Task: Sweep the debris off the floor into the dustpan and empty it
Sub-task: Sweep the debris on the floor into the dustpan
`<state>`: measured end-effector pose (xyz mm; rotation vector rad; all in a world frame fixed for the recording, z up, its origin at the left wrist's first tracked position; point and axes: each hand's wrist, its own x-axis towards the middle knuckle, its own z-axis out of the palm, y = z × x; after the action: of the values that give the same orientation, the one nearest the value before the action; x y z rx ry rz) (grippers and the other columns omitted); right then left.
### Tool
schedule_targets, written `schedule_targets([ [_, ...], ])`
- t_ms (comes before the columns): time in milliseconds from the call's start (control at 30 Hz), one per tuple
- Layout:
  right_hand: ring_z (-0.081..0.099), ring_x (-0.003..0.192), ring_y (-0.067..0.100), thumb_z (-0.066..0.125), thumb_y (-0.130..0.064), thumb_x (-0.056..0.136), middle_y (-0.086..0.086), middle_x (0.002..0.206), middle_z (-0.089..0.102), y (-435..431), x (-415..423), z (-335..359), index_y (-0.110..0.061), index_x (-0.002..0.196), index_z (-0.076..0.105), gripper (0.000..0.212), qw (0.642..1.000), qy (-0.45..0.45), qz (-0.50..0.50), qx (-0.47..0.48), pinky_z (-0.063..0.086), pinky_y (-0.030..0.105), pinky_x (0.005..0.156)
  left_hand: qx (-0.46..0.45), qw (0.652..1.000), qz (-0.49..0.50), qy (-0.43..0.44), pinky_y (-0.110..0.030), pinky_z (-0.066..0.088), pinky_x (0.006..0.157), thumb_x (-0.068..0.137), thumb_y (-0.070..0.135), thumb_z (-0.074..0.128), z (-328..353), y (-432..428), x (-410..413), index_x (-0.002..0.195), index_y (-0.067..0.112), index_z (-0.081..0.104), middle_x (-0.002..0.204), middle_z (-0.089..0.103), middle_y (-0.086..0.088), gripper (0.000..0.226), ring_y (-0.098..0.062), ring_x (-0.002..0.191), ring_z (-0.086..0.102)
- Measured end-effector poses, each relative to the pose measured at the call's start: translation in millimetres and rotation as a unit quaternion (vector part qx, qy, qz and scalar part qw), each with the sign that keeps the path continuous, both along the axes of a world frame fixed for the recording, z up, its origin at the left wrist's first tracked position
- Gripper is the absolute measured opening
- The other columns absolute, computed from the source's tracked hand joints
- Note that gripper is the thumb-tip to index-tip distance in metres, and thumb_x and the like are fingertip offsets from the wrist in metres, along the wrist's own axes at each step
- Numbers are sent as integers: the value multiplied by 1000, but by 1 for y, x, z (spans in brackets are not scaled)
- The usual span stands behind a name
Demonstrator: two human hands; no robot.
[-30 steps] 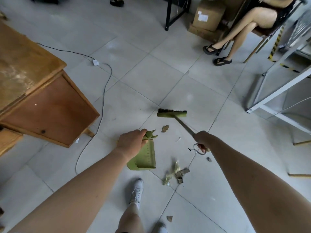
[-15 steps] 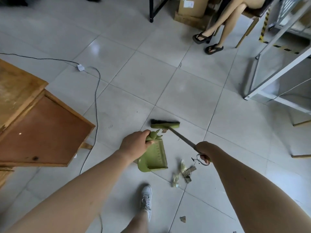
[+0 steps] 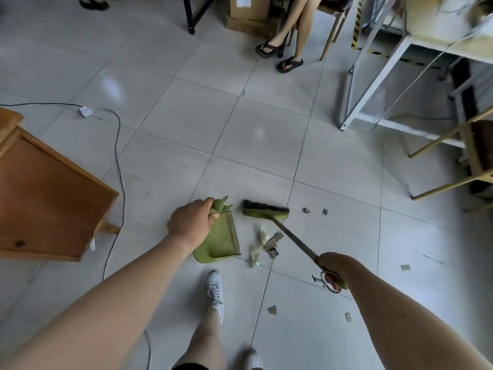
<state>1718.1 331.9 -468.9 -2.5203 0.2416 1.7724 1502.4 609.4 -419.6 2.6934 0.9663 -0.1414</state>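
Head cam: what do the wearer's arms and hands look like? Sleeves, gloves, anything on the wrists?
No sleeves in view: the left forearm and right forearm are bare up to the frame edge. The left hand and right hand are ungloved, with no watch or band at either wrist.

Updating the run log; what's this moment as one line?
left hand: grips green plastic dustpan | right hand: grips green long-handled broom | crumpled debris pile: beside dustpan, not yet inside

Grips dustpan (image 3: 221, 240) with left hand (image 3: 190, 221) at centre, arm outstretched. Clasps broom (image 3: 266, 213) with right hand (image 3: 332, 268), lower right.
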Motion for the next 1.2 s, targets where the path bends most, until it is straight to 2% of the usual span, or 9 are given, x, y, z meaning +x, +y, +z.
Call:
schedule_targets([
  [133,35,22,12,28,-16,98,6,33,40,-52,-21,14,-8,61,42,40,998,4,39,-46,28,19,42,34,999,-35,13,-35,46,71,97,40,47,5,-57,-13,126,20,50,107,66,-5,35,-30,94,64],
  [367,39,44,20,26,-14,97,14,55,39,-95,-66,23,-6,57,41,43,999,-1,51,-12,33,27,45,90,994,-57,27,-34,41,66,96,38,49,12,-131,-33,122,17,52,100,66,-6,33,-28,90,64],
  [567,36,38,18,31,-7,94,12,42,39,-107,-73,36,-5,62,40,34,997,-53,-27,39,30,22,43,78,995,-65,20,-36,43,68,96,37,50,21,-158,-55,120,16,54,98,66,-7,32,-28,88,64],
  [667,36,39,18,33,-7,96,13,49,39,-105,-65,49,-5,62,41,35,994,-58,-76,56,30,25,43,87,994,-66,12,-35,43,66,96,37,50,29,-164,-55,120,15,53,96,65,-7,32,-28,84,65],
  [800,31,37,15,33,-13,101,7,49,35,-102,-44,65,-8,68,39,34,982,-53,-162,85,27,17,38,94,992,-71,38,-33,41,67,99,40,43,37,-162,-51,123,17,49,103,64,-5,34,-26,89,64],
  [933,31,43,16,30,-14,101,4,34,37,-102,-24,79,-7,68,41,35,984,-46,-153,83,29,21,40,84,993,-65,55,-34,42,70,100,38,41,40,-162,-47,124,16,47,108,63,-7,34,-28,95,63],
  [1033,34,47,17,28,-8,98,8,48,37,-108,-2,83,-7,65,43,36,991,-39,-96,80,30,25,48,80,993,-54,70,-35,44,72,100,38,40,43,-167,-38,124,14,47,109,63,-8,34,-29,96,62],
  [1100,35,44,16,30,-6,95,8,48,35,-118,15,81,-8,63,41,33,991,-29,-98,82,29,22,43,83,992,-54,84,-35,44,72,100,38,39,47,-169,-24,125,14,46,110,62,-8,35,-28,97,62],
  [1200,36,32,15,36,-5,94,4,35,35,-129,43,77,-9,64,40,30,988,-16,-124,93,27,15,37,98,989,-33,101,-34,44,71,100,39,38,52,-168,-3,127,15,45,112,62,-7,36,-28,98,62],
])
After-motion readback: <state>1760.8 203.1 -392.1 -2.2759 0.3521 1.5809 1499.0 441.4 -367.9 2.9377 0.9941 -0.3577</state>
